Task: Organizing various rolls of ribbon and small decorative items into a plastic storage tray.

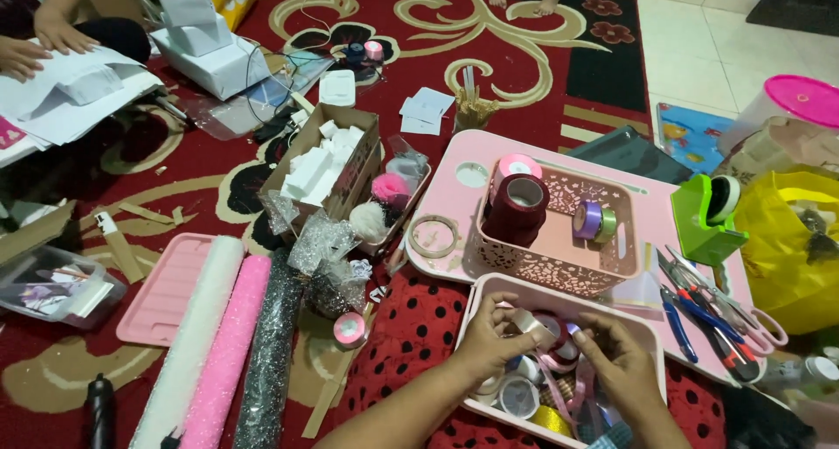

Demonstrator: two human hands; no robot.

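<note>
We see the left hand (489, 331) pinching a silvery ribbon roll (530, 324) over the white basket (489, 290) of ribbon spools; the right hand (616, 355) pinches pink ribbon (559, 368) beside it. White boxes (201, 29) are stacked on the red carpet (524, 55), far left.

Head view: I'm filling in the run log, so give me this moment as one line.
left hand: holds pale ribbon roll | right hand: touching pink ribbons | both over white plastic basket | setting: red patterned carpet
</note>
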